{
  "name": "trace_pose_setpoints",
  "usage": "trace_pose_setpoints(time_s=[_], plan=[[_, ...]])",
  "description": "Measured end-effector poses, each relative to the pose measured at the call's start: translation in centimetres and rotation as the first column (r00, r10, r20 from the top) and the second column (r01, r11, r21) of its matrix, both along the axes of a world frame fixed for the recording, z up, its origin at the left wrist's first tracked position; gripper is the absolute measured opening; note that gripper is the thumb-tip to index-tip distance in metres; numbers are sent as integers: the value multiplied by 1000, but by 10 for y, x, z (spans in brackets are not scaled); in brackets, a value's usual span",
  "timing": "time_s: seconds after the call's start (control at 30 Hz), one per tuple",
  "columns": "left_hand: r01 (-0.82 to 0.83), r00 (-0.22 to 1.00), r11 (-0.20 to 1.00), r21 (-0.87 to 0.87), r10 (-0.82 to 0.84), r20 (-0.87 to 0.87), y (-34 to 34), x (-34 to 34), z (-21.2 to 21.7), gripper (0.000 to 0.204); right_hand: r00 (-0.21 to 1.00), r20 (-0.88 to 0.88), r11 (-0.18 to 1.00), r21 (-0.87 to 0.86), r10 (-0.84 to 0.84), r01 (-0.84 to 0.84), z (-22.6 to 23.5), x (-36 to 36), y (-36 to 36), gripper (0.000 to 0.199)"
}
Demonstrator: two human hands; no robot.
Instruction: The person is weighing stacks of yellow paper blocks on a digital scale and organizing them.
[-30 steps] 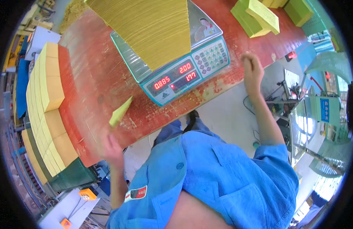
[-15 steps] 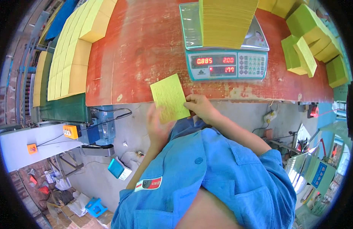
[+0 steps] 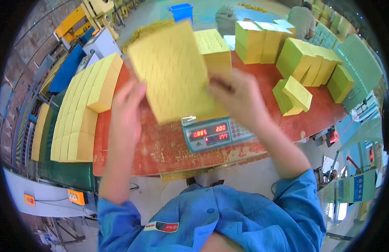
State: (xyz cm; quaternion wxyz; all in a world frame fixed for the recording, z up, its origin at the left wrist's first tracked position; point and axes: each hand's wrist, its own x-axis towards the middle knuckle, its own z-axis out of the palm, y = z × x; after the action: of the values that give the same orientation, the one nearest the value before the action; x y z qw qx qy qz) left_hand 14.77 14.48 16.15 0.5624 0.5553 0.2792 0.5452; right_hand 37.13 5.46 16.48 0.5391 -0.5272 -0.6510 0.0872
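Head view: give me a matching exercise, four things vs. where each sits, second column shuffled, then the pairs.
Things:
1. yellow perforated sheet
2. digital scale
3. long row of yellow stacks
4. green stacks

Places:
A. along the left end of the red table
B. held up between the left hand and the right hand
C. on the right part of the table
D. near the table's front edge, under the raised sheet

Pairs: 1-B, 2-D, 3-A, 4-C
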Motion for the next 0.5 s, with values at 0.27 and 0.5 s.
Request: trace_pose_setpoints(time_s=[0.27,0.5], plan=[[230,874,966,-119,-258,-411,155,98,53,20,961,-275,981,-191,-27,-26,63,82,95,41],[205,791,968,-143,-250,-559,164,99,36,20,952,-293,967,-253,-85,8,37,89,106,39]])
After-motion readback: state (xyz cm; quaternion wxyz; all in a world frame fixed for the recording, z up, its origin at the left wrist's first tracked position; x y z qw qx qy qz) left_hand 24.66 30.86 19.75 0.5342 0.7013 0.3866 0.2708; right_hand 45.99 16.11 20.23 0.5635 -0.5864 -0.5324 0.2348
